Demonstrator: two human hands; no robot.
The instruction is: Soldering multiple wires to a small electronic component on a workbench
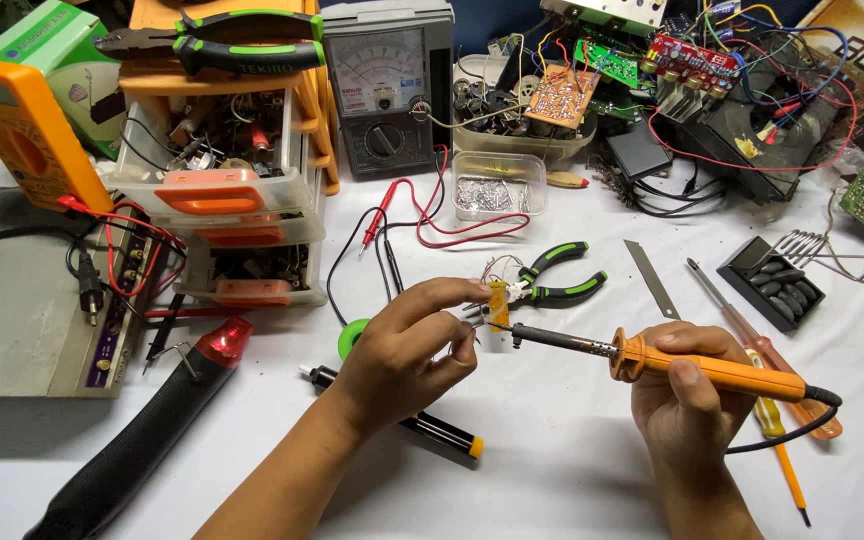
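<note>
Right hand (687, 400) fingers clenched round orange soldering iron (712, 368), tip beside small yellow component (498, 305) pinched in left hand (402, 360) fingers.

The soldering iron (712, 368) in my right hand (687, 400) had an orange handle, a black cord and a dark metal shaft, and the small component (497, 303) my left hand (407, 350) pinched was yellow. The pliers (552, 278) behind it had black and green grips, and the table cover (552, 470) was plain white. The test leads (432, 215) ran red and black.

Orange-handled soldering iron (652, 358) lying level above table, tip touching small yellow component (497, 304)
</note>
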